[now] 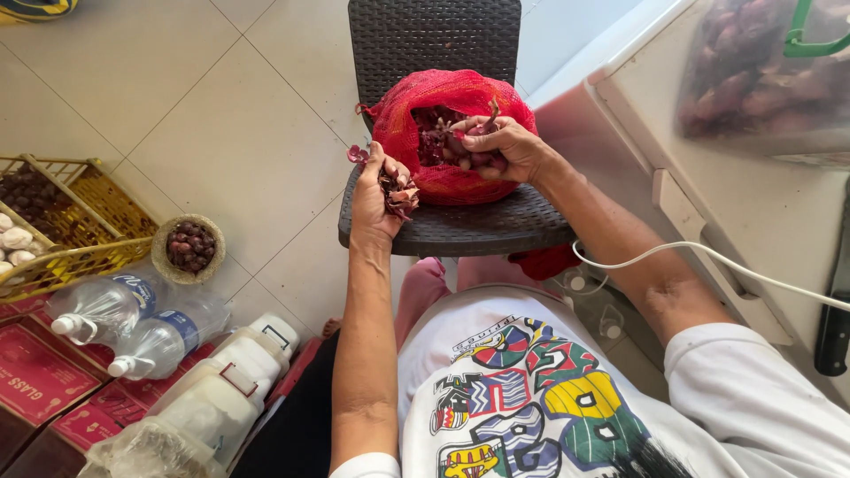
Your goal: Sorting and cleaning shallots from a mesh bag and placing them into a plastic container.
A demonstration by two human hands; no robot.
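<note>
A red mesh sack [447, 181] full of small purple shallots [434, 133] sits open on a dark woven plastic chair [478, 226] in front of me. My right hand [505, 146] reaches into the sack's mouth and rests on the shallots, fingers curled over them. My left hand [379, 190] is at the sack's left side, closed on a clump of dry purple shallot skins [398, 190]. My white printed shirt fills the bottom of the view.
Left on the tiled floor: a yellow wire basket [84, 221] with garlic and shallots, a small round woven bowl [188, 248] of shallots, clear bottles [133, 323], white jugs [235, 381]. A white chest freezer [753, 195] and cable [708, 257] stand at right.
</note>
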